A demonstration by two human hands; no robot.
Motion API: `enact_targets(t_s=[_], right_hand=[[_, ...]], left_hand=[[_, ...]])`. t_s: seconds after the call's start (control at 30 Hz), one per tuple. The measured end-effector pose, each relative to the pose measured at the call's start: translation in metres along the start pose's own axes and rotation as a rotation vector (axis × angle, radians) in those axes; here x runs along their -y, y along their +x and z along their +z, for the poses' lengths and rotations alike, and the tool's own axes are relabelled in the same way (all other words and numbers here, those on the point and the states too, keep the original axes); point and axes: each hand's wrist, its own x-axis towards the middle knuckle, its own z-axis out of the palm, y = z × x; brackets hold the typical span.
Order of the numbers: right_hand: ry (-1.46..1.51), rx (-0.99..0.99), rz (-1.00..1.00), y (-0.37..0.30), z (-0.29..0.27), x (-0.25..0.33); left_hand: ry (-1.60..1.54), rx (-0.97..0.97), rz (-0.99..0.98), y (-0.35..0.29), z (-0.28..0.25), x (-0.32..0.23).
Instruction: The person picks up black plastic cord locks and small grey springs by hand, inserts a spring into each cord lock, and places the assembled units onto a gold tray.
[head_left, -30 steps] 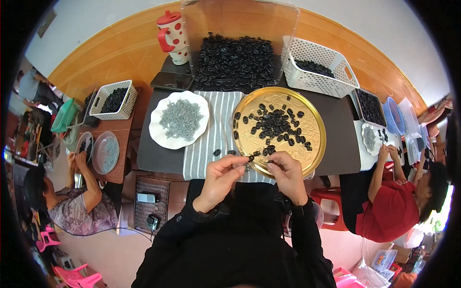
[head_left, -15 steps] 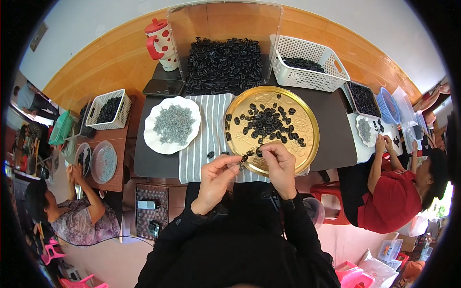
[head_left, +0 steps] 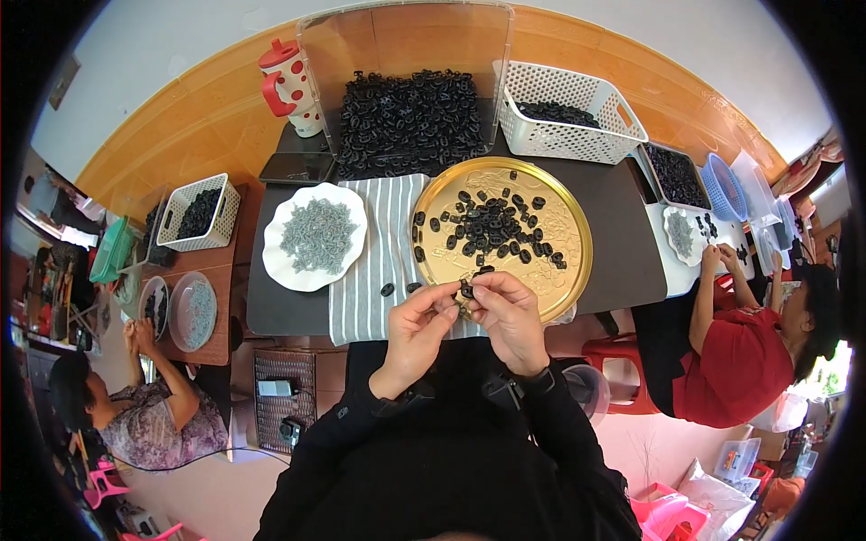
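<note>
On the left I see a person in a patterned top (head_left: 171, 433) at a brown table (head_left: 225, 288), hands together; what they hold is too small for me to tell. Farther right, at the far side of a dark table (head_left: 622, 225), are a red-dotted cup (head_left: 290, 81) and a dark phone-like slab (head_left: 298, 168). Nearer, a scalloped white plate (head_left: 273, 239) bears small grey pieces (head_left: 317, 236), its right side on a striped cloth (head_left: 370, 234) that runs partly hidden under a gold tray (head_left: 561, 212). Beyond stands a clear box (head_left: 406, 41) heaped with black parts. The left hand (head_left: 415, 338) has thumb and forefinger narrowed on a small black piece (head_left: 466, 290) at the tray's near rim; a pale mark on its sleeve (head_left: 343, 413) is too small to read. The right hand (head_left: 510, 320) pinches that piece too, its fingertips covering part of it. Loose black pieces (head_left: 492, 225) lie scattered on the tray. Far right of it, a white basket's (head_left: 577, 135) wall hides some of its contents. At right sits a person in red (head_left: 735, 374), fingers too tiny to make out
</note>
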Motion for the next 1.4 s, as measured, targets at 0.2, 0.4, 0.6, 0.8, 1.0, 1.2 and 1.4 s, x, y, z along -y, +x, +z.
enact_targets(t_s=[0.2,0.4,0.6,0.8,1.0,1.2,1.4], right_hand=[[0.058,0.001,-0.002,0.000,-0.001,-0.013],[0.078,-0.024,-0.024,-0.003,0.003,-0.015],[0.021,-0.037,-0.099,-0.004,0.010,-0.020],[-0.042,-0.019,-0.148,-0.004,0.008,-0.024],[-0.044,-0.029,-0.165,-0.004,0.007,-0.026],[-0.041,-0.035,-0.186,-0.005,0.007,-0.028],[-0.042,-0.045,-0.185,-0.005,0.009,-0.027]], left_hand=[[0.030,-0.007,0.012,-0.002,-0.001,0.004],[0.043,-0.017,0.005,-0.004,-0.001,0.004],[0.086,-0.054,0.040,-0.003,-0.003,0.006],[0.064,-0.064,0.047,-0.004,-0.001,0.003],[0.079,-0.071,0.059,-0.005,-0.001,0.006],[0.088,-0.081,0.065,-0.005,-0.001,0.007],[0.090,-0.089,0.063,-0.005,-0.001,0.007]])
